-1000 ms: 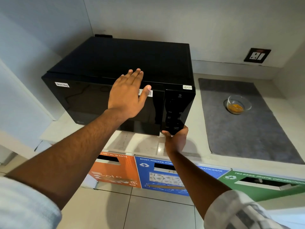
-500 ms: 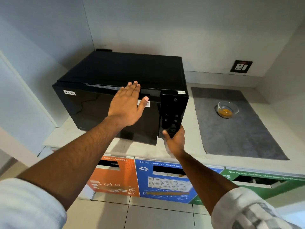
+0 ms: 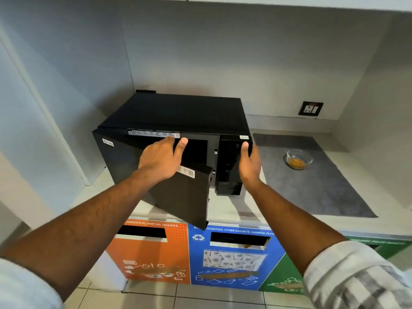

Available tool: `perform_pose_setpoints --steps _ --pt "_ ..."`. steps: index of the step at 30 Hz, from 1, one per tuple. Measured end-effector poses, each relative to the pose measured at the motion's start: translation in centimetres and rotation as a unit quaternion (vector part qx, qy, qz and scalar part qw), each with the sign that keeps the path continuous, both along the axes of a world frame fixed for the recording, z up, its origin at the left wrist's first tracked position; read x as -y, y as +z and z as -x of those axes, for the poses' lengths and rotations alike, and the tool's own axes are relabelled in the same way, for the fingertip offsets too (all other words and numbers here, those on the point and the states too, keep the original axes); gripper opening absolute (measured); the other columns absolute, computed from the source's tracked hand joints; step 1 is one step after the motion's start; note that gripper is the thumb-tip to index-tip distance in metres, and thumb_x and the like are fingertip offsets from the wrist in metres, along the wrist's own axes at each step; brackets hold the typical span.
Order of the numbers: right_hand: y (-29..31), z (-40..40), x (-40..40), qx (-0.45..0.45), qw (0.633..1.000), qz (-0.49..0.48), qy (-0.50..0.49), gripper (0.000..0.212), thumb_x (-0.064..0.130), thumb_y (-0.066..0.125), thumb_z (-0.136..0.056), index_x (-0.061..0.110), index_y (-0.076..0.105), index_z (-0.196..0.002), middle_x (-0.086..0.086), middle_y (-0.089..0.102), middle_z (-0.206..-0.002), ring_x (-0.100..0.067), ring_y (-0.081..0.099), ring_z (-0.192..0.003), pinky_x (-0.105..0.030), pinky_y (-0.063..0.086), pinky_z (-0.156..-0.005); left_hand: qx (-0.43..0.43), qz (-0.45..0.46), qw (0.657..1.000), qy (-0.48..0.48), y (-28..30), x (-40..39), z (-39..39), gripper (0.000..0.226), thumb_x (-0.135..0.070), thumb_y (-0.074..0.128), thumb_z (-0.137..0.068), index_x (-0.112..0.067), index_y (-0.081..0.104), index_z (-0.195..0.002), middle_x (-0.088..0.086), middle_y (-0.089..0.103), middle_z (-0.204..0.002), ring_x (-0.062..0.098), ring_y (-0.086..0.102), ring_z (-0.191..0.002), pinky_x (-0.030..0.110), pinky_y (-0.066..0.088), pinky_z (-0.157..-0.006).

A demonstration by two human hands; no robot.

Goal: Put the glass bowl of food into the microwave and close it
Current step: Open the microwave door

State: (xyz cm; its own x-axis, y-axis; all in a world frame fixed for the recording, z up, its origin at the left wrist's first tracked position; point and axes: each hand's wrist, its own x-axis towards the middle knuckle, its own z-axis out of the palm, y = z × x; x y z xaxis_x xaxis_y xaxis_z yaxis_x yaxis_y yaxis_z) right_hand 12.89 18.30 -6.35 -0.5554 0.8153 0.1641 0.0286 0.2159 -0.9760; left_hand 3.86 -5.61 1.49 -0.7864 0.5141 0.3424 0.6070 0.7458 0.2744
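Pale walls boxed in a light bench [image 3: 234, 210] that carried the black microwave [image 3: 178, 114], with a grey mat [image 3: 323, 186] to its right. Half a second before, the microwave's door [image 3: 185, 195] had been shut under the flat left hand [image 3: 159, 159]; now it stood swung partway out, that hand's fingers [image 3: 181, 146] curled over its top edge, while the right hand [image 3: 249, 166] lay loosely open against the control-panel corner, gripping nothing. The glass bowl of food [image 3: 298, 159] sat untouched on the mat, well apart from both hands, so the cavity looked nearly ready and fetching the bowl seemed the likely next step.
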Motion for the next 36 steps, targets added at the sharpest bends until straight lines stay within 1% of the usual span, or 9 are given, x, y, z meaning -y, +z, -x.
perform_pose_setpoints --steps 4,7,11,15,17,20,24,31,36 --pt "2.8 0.8 0.2 0.010 0.997 -0.056 -0.045 0.051 0.043 0.049 -0.103 0.021 0.044 -0.149 -0.004 0.059 -0.144 -0.026 0.057 -0.131 -0.032 0.045 -0.102 0.023 -0.004 0.999 0.036 1.3 2.5 0.9 0.091 -0.077 0.000 -0.086 -0.018 0.065 -0.109 0.013 0.070 -0.113 0.040 0.063 -0.106 0.050 0.049 -0.087" --pt "4.0 1.1 0.6 0.058 0.991 -0.099 -0.069 0.052 0.037 0.052 -0.103 0.019 0.043 -0.151 -0.005 0.050 -0.154 -0.028 0.050 -0.140 -0.038 0.044 -0.109 0.050 -0.003 0.996 0.069 1.7 4.2 1.6 0.088 -0.077 0.006 -0.087 -0.014 0.065 -0.103 0.016 0.068 -0.113 0.041 0.061 -0.108 0.052 0.049 -0.091" --pt "4.6 1.3 1.4 0.124 0.969 -0.201 -0.070 0.046 0.031 0.050 -0.104 0.016 0.050 -0.147 -0.006 0.041 -0.160 -0.028 0.039 -0.149 -0.041 0.039 -0.116 0.105 0.023 0.990 0.096 1.6 6.8 3.1 0.082 -0.071 0.018 -0.093 -0.004 0.058 -0.118 0.019 0.058 -0.132 0.041 0.053 -0.123 0.051 0.045 -0.097" --pt "4.8 1.4 2.4 0.175 0.937 -0.295 -0.060 0.044 0.030 0.047 -0.104 0.013 0.056 -0.143 -0.008 0.041 -0.161 -0.027 0.026 -0.155 -0.043 0.021 -0.125 0.135 0.064 0.982 0.114 1.3 8.7 4.0 0.084 -0.064 0.031 -0.096 0.003 0.033 -0.147 0.020 0.026 -0.162 0.040 0.019 -0.151 0.051 0.025 -0.119" --pt "4.9 1.4 2.8 0.205 0.915 -0.342 -0.053 0.046 0.031 0.046 -0.104 0.012 0.054 -0.145 -0.009 0.041 -0.161 -0.028 0.026 -0.155 -0.045 0.011 -0.127 0.136 0.093 0.980 0.114 1.2 9.6 4.1 0.086 -0.060 0.038 -0.096 0.001 0.018 -0.154 0.018 0.012 -0.166 0.038 0.009 -0.154 0.049 0.018 -0.122" --pt "4.9 1.3 3.3 0.245 0.886 -0.391 -0.046 0.052 0.035 0.043 -0.104 0.011 0.047 -0.150 -0.010 0.039 -0.162 -0.029 0.025 -0.155 -0.048 0.008 -0.127 0.124 0.144 0.974 0.126 1.0 10.4 4.4 0.092 -0.058 0.044 -0.095 0.001 0.008 -0.156 0.019 0.003 -0.167 0.036 0.006 -0.155 0.047 0.016 -0.125" --pt "4.6 1.1 3.3 0.286 0.858 -0.425 -0.034 0.060 0.042 0.040 -0.103 0.012 0.038 -0.155 -0.010 0.034 -0.165 -0.029 0.022 -0.156 -0.050 0.009 -0.128 0.123 0.186 0.963 0.154 1.1 11.3 4.5 0.098 -0.061 0.045 -0.093 0.003 0.004 -0.156 0.021 0.000 -0.167 0.036 0.005 -0.155 0.046 0.015 -0.125" --pt "3.5 0.1 2.4 0.333 0.810 -0.483 -0.005 0.070 0.050 0.039 -0.103 0.016 0.020 -0.162 -0.008 0.021 -0.170 -0.029 0.013 -0.159 -0.048 0.006 -0.129 0.103 0.174 0.960 0.191 0.1 12.4 4.7 0.105 -0.068 0.046 -0.087 0.005 0.009 -0.155 0.024 0.005 -0.166 0.040 0.005 -0.154 0.050 0.011 -0.125" --pt "3.3 0.0 2.4 0.336 0.806 -0.487 -0.006 0.073 0.053 0.037 -0.102 0.015 0.019 -0.162 -0.009 0.020 -0.170 -0.030 0.014 -0.158 -0.049 0.008 -0.129 0.066 0.177 0.965 0.183 -1.0 14.3 5.3 0.116 -0.080 0.041 -0.080 0.002 0.005 -0.156 0.022 0.003 -0.167 0.038 0.004 -0.154 0.048 0.009 -0.126"
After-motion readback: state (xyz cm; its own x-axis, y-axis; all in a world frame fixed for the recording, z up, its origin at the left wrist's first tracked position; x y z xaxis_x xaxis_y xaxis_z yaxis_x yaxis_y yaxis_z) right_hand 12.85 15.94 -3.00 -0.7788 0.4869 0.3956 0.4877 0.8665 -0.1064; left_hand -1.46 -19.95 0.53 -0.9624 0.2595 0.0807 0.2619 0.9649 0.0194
